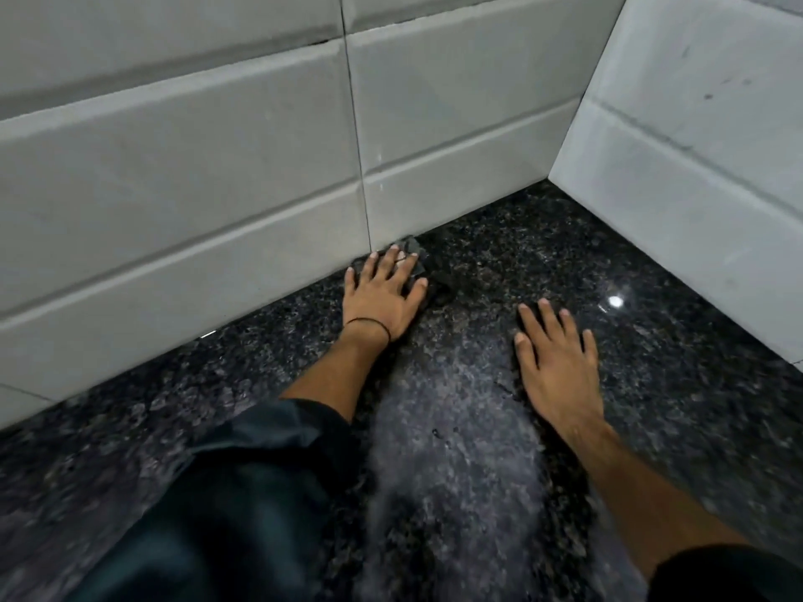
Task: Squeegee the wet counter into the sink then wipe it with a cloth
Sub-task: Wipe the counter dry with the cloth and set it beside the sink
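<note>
The dark speckled granite counter (652,384) fills the lower part of the head view. My left hand (382,293) lies flat with fingers spread on a dark grey cloth (410,247), pressing it down where the counter meets the back wall. Only the cloth's far edge shows past my fingertips. My right hand (558,362) rests palm down on the bare counter to the right, fingers apart, holding nothing. A paler, dull streak (452,427) runs along the counter between my two forearms. No squeegee and no sink are in sight.
White tiled walls stand behind (217,167) and to the right (695,167), meeting in a corner at the far right of the counter. A light reflects off the glossy stone (615,302) near the right wall.
</note>
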